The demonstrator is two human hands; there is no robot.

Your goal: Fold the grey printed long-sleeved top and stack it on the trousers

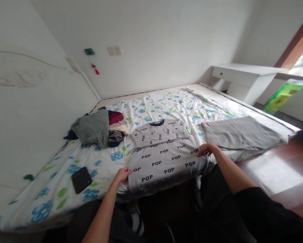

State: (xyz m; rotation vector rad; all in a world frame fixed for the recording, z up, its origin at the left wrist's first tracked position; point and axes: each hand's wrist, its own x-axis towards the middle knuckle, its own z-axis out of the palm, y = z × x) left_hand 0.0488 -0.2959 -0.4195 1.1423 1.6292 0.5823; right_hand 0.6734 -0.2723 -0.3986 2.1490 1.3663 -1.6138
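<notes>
The left hand [122, 176] lay open, its fingers against the folded grey POP T-shirt [163, 165]; the right hand [206, 149] curled loosely over its edge, any pinch unclear; the shirt lay on the floral quilt [102, 177].

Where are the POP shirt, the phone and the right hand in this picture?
POP shirt [163, 165], head view, folded front.
Phone [81, 180], head view, flat top.
Right hand [207, 149], head view, back of hand.
</notes>
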